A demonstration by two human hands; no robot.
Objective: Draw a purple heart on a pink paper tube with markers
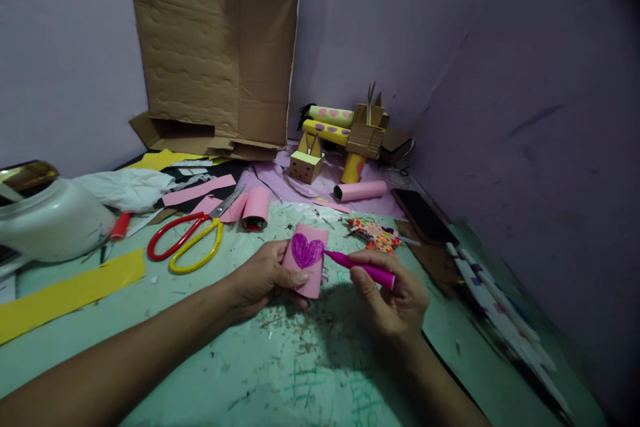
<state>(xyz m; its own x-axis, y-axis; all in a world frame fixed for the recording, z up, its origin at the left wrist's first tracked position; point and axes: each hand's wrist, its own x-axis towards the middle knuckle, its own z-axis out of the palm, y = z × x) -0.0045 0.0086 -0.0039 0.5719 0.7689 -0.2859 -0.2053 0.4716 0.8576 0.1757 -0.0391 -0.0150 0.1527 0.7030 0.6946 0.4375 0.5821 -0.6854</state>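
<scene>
Pink tube point(314, 275), six o'clock from centre: clamped in left hand point(267, 278), apparently for steadiness, heart point(307, 251) exposed. Magenta marker point(369, 270), tube's three o'clock: pinched in right hand point(396, 301), presumably for tip control.

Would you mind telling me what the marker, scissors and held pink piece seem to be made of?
Marker: probably plastic, smooth and evenly coloured.
Scissors: grey, faintly shiny blades, apparently metal; smooth red and yellow handles, perhaps plastic.
Pink piece: likely matte paper or card, as it curves and shows pen strokes.
</scene>
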